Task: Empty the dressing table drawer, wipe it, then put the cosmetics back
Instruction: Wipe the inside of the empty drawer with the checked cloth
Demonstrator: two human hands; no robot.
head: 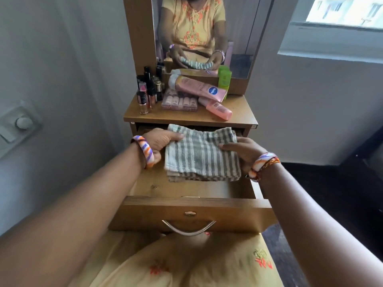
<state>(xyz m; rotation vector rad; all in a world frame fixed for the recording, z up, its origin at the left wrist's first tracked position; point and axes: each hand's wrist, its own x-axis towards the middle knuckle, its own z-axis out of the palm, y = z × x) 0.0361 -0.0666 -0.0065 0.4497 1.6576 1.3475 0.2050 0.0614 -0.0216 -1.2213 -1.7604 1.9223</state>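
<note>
Two hands, our left hand [160, 142] and right hand [242, 151], are gripping a folded grey-striped cloth [202, 155] over the emptied wooden drawer [186, 190]; we are starting wiping, while bottles and tubes of cosmetics [184, 93] are waiting on the tabletop [238, 112].

Coarse woven cloth [202, 153]; glossy wood drawer [192, 212] with shiny metal handle [188, 227].

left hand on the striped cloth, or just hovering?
Touching. Head view: the left hand grips the left edge of the striped cloth, fingers over the top; the right hand holds the other edge.
</note>
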